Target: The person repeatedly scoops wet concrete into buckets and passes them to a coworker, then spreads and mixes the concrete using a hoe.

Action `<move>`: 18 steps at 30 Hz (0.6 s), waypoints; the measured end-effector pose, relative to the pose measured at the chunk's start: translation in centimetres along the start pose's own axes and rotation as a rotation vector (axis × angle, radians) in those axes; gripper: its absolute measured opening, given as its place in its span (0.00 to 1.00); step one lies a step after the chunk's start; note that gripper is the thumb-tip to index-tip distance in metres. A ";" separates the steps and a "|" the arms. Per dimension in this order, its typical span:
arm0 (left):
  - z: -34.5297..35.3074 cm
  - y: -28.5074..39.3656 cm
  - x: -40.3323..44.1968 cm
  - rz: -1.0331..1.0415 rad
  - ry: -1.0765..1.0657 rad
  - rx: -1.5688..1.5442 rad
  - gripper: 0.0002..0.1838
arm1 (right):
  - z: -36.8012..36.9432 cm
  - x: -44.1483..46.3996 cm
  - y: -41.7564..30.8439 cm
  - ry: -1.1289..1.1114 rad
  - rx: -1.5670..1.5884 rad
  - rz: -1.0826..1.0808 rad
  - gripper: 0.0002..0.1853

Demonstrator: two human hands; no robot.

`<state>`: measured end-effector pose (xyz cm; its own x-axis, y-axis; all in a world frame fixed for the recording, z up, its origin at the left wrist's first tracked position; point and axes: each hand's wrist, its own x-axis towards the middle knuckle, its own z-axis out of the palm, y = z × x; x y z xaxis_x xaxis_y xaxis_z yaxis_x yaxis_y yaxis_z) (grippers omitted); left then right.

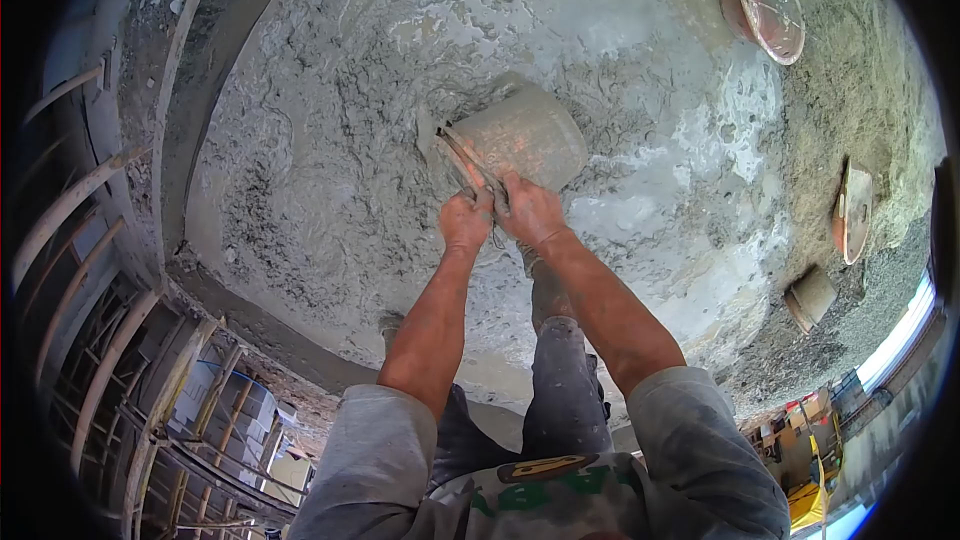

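Note:
A cement-coated bucket [525,135] with orange showing through lies tipped on its side in wet grey concrete [340,130]. Its rim faces toward the lower left, and what is inside cannot be seen. My left hand [467,220] is closed at the near end of that rim. Close beside it, my right hand [530,208] has its fingers wrapped at the same edge of the bucket. Both forearms reach straight forward from my body, and my legs stand in the concrete just behind the hands.
A pinkish bucket [770,12] stands at the upper right. Farther down the right side are another tilted bucket [855,212] and a grey, cement-covered container [811,297]. Wooden poles [110,370] and a raised edge [180,70] run along the left.

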<state>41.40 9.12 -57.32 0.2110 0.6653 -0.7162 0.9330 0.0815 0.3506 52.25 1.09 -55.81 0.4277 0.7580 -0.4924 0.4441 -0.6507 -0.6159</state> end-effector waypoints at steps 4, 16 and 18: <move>0.3 0.9 -0.7 0.058 0.000 0.068 0.22 | -0.5 -0.3 0.9 -0.016 -0.005 0.007 0.22; -2.6 -3.0 -2.2 0.011 -0.012 -0.090 0.17 | -2.3 1.0 3.6 0.024 0.039 -0.129 0.21; -4.0 -4.2 -2.9 -0.007 -0.032 -0.232 0.16 | -3.8 1.4 5.1 0.088 0.015 -0.179 0.18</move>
<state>35.74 9.80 -54.29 0.2178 0.6405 -0.7364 0.8431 0.2566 0.4726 58.06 -1.38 -57.31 0.4102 0.8544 -0.3191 0.5079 -0.5046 -0.6982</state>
